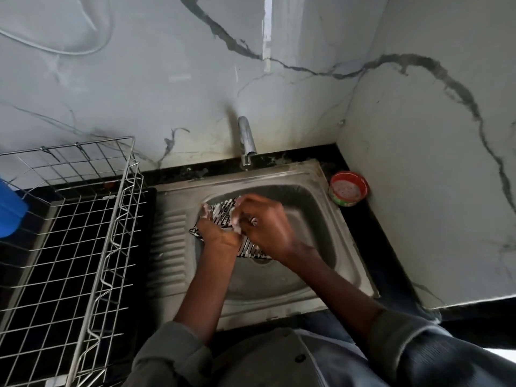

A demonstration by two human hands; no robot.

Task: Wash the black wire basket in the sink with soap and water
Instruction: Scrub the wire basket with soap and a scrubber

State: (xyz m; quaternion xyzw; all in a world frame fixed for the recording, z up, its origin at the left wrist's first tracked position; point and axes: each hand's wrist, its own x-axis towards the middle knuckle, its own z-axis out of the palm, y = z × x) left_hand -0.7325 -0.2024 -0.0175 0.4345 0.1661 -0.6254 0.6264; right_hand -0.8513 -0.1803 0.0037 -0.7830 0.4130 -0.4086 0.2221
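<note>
Hands meet over the bowl of a steel sink (312,191), both on the black wire basket (223,212), which is held above the basin just in front of the drain and shows white suds between its dark wires. From the head camera, the left hand (220,236) grips the basket's left edge, its fingers curled round the rim with foam on the fingertips (206,212). The right hand (265,227) lies over the top of the basket, fingers bent down onto the wires and pinching something pale and soapy; what that is cannot be told. The two hands touch each other near the thumbs. Grey sleeves (418,339) cover both forearms up to the elbows. A chrome tap (247,142) rises from the black counter behind the sink, its spout over the back rim; whether water runs cannot be told. To the left, a steel wire dish rack (83,233) stands on the counter beside the sink's ribbed drainboard (173,247), with a blue object (9,208) at its far left edge. At the right back corner, a small red-rimmed tub (349,188) holding something white sits just beside the sink, against the grey marbled wall (167,79).
</note>
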